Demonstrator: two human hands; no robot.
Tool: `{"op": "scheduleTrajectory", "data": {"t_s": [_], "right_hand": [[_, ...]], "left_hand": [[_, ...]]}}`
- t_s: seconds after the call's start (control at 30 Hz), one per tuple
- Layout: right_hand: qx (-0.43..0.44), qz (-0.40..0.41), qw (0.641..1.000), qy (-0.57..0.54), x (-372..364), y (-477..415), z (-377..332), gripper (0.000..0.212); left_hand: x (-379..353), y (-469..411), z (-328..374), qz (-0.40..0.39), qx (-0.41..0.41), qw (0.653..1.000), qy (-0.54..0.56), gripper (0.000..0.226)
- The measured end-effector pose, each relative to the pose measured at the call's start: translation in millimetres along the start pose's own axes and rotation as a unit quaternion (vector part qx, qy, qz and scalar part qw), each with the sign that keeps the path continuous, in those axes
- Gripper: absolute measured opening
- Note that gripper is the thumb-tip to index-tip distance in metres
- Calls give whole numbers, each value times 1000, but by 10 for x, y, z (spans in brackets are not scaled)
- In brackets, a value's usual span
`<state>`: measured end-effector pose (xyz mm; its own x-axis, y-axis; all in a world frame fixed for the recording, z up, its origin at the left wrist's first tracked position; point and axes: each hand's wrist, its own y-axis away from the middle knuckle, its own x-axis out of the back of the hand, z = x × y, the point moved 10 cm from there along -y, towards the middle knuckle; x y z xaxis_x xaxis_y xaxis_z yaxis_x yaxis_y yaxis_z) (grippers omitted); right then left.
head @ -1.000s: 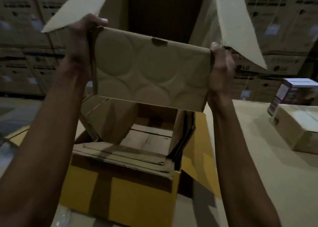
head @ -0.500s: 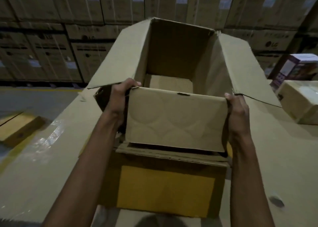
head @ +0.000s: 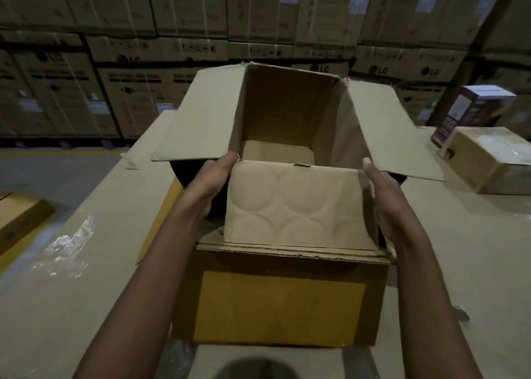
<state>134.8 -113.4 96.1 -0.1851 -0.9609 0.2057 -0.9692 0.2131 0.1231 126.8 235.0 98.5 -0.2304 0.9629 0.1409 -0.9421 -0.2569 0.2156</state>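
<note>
An open cardboard box (head: 275,306) with a yellow front panel stands in front of me, its flaps spread wide. A tan cardboard sheet (head: 293,206) pressed with round dents stands tilted in the box's near opening. Its lower edge sits behind the folded near flap. My left hand (head: 212,183) lies along the sheet's left edge, fingers stretched out. My right hand (head: 379,191) lies flat against the right edge, thumb up. The inside of the box beyond the sheet shows a bare cardboard floor.
The box rests on a wide, plastic-wrapped cardboard surface (head: 86,263). At the right stand a small taped carton (head: 488,160) and a purple printed box (head: 474,111). Stacked cartons (head: 129,91) wall off the back. A yellow box (head: 17,220) lies low on the left.
The dented sheet has come down from chest height into the box's near opening. Both hands have gone from gripping its edges to lying straighter along them.
</note>
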Motion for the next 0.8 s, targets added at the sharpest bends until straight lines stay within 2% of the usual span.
{"op": "scheduleTrajectory", "data": {"t_s": [0.03,0.07,0.13,0.23,0.33,0.47,0.5,0.57,0.6,0.7,0.8], "right_hand": [[0,3,1000,25,13,29,11,100],[6,10,999,48,26,71,5,97],[23,32,996,76,55,127,-34,71],[54,20,995,83,55,154,-135,51],[70,1,994,84,120,162,-353,46],[106,-34,987,114,139,161,-703,21],[110,-42,985,123,107,128,-740,20],[90,-42,986,137,30,13,-688,41],[77,-38,987,138,-14,-62,-645,41],[39,-44,989,133,-159,-161,-461,23],[2,-56,992,114,-211,-161,-180,23]], "left_hand": [[49,2,-7,6,12,1000,-12,58],[88,-1,-11,7,20,1000,-20,72],[119,-3,45,8,4,999,-44,82],[180,-27,197,54,-44,993,-100,64],[285,7,468,122,-94,970,-190,38],[412,31,691,185,-122,944,-243,39],[406,6,692,185,-116,942,-254,39],[344,-87,643,164,-94,944,-270,39],[308,-135,610,153,-83,945,-278,39],[214,-222,444,119,-50,946,-297,43],[122,-218,271,102,-40,944,-312,41]]}}
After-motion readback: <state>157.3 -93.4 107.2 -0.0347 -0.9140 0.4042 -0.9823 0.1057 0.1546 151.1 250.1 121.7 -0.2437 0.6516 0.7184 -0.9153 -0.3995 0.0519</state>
